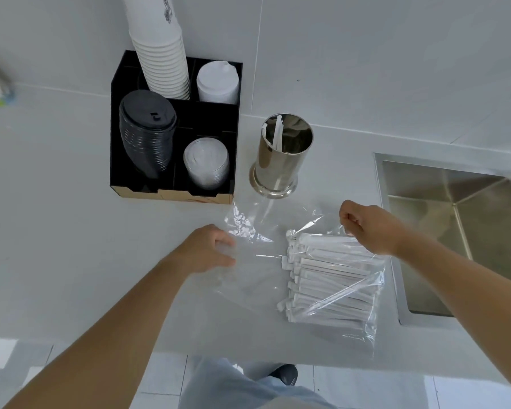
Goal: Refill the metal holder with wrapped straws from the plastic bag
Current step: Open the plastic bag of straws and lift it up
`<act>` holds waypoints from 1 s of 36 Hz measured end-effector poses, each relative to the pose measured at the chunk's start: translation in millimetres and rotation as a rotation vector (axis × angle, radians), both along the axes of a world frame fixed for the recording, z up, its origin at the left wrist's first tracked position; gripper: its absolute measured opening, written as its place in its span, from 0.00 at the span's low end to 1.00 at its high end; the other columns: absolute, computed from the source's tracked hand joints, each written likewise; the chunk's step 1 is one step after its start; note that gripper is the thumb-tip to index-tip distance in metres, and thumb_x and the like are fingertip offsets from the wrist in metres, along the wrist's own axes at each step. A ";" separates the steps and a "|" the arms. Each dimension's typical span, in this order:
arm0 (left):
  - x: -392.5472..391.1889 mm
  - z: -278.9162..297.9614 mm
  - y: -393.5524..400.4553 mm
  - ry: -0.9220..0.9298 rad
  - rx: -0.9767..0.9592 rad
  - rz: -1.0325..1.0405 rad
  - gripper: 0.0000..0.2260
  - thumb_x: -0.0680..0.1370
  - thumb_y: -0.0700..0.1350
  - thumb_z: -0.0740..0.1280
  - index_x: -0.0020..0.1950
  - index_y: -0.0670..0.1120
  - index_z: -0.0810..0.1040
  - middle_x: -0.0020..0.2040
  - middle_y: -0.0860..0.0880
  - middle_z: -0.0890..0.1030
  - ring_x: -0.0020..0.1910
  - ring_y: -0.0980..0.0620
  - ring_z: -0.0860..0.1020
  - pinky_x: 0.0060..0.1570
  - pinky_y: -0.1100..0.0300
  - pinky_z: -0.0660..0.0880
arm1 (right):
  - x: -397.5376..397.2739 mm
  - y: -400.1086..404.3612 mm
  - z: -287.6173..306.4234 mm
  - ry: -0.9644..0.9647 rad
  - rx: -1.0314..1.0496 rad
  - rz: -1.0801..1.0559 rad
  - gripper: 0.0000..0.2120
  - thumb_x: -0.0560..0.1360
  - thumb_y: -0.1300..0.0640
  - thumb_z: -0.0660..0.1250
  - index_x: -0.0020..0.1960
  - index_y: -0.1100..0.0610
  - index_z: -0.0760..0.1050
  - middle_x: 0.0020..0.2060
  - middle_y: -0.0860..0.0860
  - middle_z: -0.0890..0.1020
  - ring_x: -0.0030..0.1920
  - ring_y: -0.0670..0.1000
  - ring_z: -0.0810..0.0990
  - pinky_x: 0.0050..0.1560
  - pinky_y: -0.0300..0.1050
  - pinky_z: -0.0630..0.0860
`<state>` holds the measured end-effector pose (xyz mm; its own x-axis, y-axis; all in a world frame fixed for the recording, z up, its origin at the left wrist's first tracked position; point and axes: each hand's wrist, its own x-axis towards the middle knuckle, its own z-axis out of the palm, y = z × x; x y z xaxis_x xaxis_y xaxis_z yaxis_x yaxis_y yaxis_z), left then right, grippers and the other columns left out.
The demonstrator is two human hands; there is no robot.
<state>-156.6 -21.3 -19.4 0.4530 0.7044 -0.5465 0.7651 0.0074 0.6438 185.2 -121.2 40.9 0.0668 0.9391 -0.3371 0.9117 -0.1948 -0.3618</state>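
A clear plastic bag (257, 270) lies flat on the white counter, with a pile of white wrapped straws (328, 278) inside its right half. My left hand (210, 250) rests on the bag's open left end, fingers spread and slipped into the plastic. My right hand (366, 225) pinches the bag's upper right edge, just above the straws. Behind the bag stands the shiny metal holder (281, 160), upright, with only a couple of wrapped straws (276, 134) leaning inside.
A black organiser (115, 143) at the back left holds stacked white cups (163, 60), black lids (148, 131), white lids (217, 82) and clear lids (207, 163). A steel sink (455, 219) is set into the counter on the right. The counter's front edge runs below the bag.
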 end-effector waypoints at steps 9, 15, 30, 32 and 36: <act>3.8 3.6 1.0 0.099 -0.041 -0.102 0.10 0.68 0.44 0.76 0.48 0.51 0.82 0.42 0.55 0.79 0.41 0.56 0.78 0.41 0.65 0.73 | 10.6 -12.9 5.4 -0.023 0.090 -0.053 0.07 0.79 0.62 0.58 0.44 0.53 0.67 0.32 0.49 0.80 0.31 0.57 0.77 0.35 0.50 0.76; 1.8 1.1 -2.9 0.074 -0.081 -0.077 0.01 0.69 0.44 0.73 0.38 0.50 0.83 0.36 0.55 0.82 0.37 0.56 0.79 0.37 0.65 0.74 | 13.5 -20.1 12.5 -0.022 0.120 -0.045 0.07 0.78 0.61 0.58 0.43 0.52 0.65 0.29 0.54 0.79 0.29 0.60 0.75 0.31 0.56 0.76; 17.3 -12.5 -61.8 -0.814 -0.683 0.929 0.14 0.79 0.49 0.65 0.63 0.47 0.74 0.57 0.45 0.82 0.56 0.46 0.80 0.62 0.44 0.73 | -1.6 -29.4 34.0 -0.112 0.197 0.028 0.05 0.79 0.61 0.59 0.45 0.55 0.65 0.24 0.51 0.71 0.26 0.56 0.66 0.29 0.54 0.72; 20.5 -13.7 -75.0 -0.929 -0.721 0.949 0.19 0.79 0.55 0.61 0.66 0.47 0.72 0.60 0.45 0.80 0.60 0.48 0.77 0.66 0.46 0.69 | -2.2 -31.0 36.6 -0.116 0.199 0.040 0.05 0.80 0.61 0.58 0.45 0.55 0.65 0.25 0.52 0.72 0.26 0.57 0.66 0.29 0.54 0.71; 32.2 -14.5 -95.1 -0.988 -0.753 0.919 0.19 0.79 0.57 0.59 0.62 0.46 0.75 0.59 0.46 0.81 0.61 0.50 0.77 0.64 0.51 0.69 | -3.9 -33.7 39.7 -0.118 0.213 0.053 0.05 0.79 0.62 0.59 0.45 0.56 0.66 0.25 0.52 0.71 0.26 0.58 0.67 0.29 0.54 0.71</act>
<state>-124.4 -116.4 -33.9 0.4150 0.6414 -0.6453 -0.3988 0.7657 0.5046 181.4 -154.8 80.6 0.0425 0.9914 -0.1238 0.9570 -0.0760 -0.2799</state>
